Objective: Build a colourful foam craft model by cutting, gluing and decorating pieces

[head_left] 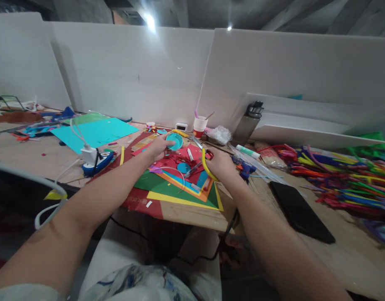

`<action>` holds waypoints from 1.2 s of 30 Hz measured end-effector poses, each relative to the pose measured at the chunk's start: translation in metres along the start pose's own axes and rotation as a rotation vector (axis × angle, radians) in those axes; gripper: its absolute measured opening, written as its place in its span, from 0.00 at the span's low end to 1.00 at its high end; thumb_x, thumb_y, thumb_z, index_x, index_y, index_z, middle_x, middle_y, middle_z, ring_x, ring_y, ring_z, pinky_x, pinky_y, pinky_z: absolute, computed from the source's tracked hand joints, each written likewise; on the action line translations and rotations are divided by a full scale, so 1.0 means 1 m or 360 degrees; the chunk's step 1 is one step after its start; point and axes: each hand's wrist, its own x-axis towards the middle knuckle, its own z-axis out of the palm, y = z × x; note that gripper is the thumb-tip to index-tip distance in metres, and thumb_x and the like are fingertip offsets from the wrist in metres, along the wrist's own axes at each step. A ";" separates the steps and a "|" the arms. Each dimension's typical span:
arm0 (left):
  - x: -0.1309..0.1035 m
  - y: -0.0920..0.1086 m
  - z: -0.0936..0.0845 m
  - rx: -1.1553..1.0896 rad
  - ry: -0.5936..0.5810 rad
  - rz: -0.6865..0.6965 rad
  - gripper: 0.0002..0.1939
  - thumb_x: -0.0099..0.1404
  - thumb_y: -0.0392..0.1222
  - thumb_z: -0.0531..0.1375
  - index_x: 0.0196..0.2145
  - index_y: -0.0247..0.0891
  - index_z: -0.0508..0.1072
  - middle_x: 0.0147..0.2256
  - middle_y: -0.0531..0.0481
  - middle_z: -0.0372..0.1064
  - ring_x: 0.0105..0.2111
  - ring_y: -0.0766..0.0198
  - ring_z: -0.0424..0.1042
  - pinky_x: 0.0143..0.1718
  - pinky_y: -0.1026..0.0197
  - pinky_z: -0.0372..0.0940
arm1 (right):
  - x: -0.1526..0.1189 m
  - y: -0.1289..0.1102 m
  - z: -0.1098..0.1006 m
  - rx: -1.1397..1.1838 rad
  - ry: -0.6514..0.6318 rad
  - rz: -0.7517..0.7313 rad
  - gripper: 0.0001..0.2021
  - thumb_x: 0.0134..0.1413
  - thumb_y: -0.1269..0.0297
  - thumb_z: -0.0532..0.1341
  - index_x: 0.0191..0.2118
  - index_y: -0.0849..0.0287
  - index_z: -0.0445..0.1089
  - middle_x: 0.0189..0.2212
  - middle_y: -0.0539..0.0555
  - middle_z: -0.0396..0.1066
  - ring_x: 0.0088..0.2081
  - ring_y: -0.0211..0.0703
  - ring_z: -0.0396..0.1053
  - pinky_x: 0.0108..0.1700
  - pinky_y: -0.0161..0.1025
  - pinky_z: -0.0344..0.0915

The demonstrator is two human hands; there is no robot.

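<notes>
At mid-frame, the left hand (159,147) pinches a teal cup (176,142) between its fingers while the right hand (222,165) grips scissors (197,143); seemingly a cutting step, calling next for a steady cup.

White panels (132,67), smooth and matt. Blue sheet (101,131) and green sheet (148,182), flat matt paper or card. Scissors (196,142), with smooth metal blades. Plastic bag (220,134), thin, clear, crumpled and shiny. Bottle (246,128), smooth, grey, plastic-looking. Phone (300,211), black and smooth. Craft stems (345,179), apparently fuzzy. Desk (358,255), dull brown, wood-like. Trousers (117,246), pale, soft, creased cloth.
</notes>
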 end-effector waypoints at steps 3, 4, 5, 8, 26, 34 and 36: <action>0.001 0.000 0.001 -0.0016 -0.0014 -0.0020 0.21 0.48 0.23 0.61 0.41 0.35 0.71 0.35 0.47 0.75 0.32 0.61 0.76 0.29 0.60 0.74 | 0.001 0.002 0.001 -0.0038 -0.0032 0.0027 0.19 0.53 0.59 0.56 0.48 0.57 0.75 0.44 0.62 0.77 0.45 0.56 0.74 0.40 0.40 0.65; 0.000 0.000 0.001 -0.0022 -0.0021 -0.0023 0.21 0.47 0.22 0.60 0.41 0.35 0.71 0.35 0.47 0.75 0.31 0.62 0.76 0.29 0.60 0.74 | 0.001 0.003 0.001 -0.0052 -0.0043 0.0039 0.19 0.52 0.60 0.56 0.48 0.58 0.75 0.44 0.63 0.77 0.45 0.56 0.74 0.40 0.41 0.65; 0.000 0.000 0.001 -0.0028 -0.0026 -0.0030 0.22 0.47 0.22 0.60 0.40 0.35 0.71 0.35 0.47 0.75 0.31 0.62 0.76 0.29 0.60 0.74 | 0.002 0.004 0.001 -0.0066 -0.0053 0.0053 0.19 0.52 0.60 0.56 0.47 0.58 0.75 0.44 0.63 0.77 0.45 0.57 0.74 0.40 0.41 0.65; 0.000 0.000 0.002 -0.0049 -0.0018 -0.0075 0.18 0.49 0.24 0.61 0.39 0.35 0.71 0.34 0.46 0.76 0.31 0.62 0.76 0.30 0.60 0.74 | 0.003 0.007 0.002 -0.0099 -0.0071 0.0079 0.18 0.51 0.60 0.56 0.46 0.59 0.75 0.44 0.64 0.77 0.46 0.58 0.74 0.40 0.42 0.65; 0.002 -0.011 0.000 0.0006 0.0225 -0.0089 0.06 0.57 0.37 0.64 0.34 0.35 0.74 0.28 0.50 0.73 0.23 0.67 0.70 0.23 0.65 0.67 | 0.008 0.018 0.011 -0.0390 -0.0275 0.0182 0.17 0.53 0.60 0.56 0.47 0.61 0.71 0.45 0.66 0.76 0.48 0.59 0.74 0.44 0.44 0.67; 0.005 -0.013 -0.002 0.0097 0.0187 -0.0087 0.07 0.55 0.38 0.65 0.32 0.35 0.72 0.25 0.52 0.70 0.22 0.67 0.68 0.19 0.66 0.64 | 0.008 0.021 0.014 -0.0403 -0.0319 0.0178 0.17 0.54 0.61 0.56 0.48 0.61 0.70 0.45 0.67 0.75 0.48 0.60 0.74 0.43 0.45 0.67; 0.005 -0.012 -0.002 0.0099 0.0193 -0.0062 0.08 0.53 0.38 0.65 0.32 0.35 0.72 0.24 0.53 0.69 0.22 0.68 0.68 0.19 0.67 0.63 | 0.008 0.021 0.014 -0.0399 -0.0331 0.0170 0.17 0.54 0.60 0.56 0.48 0.62 0.69 0.45 0.67 0.75 0.48 0.59 0.74 0.44 0.44 0.67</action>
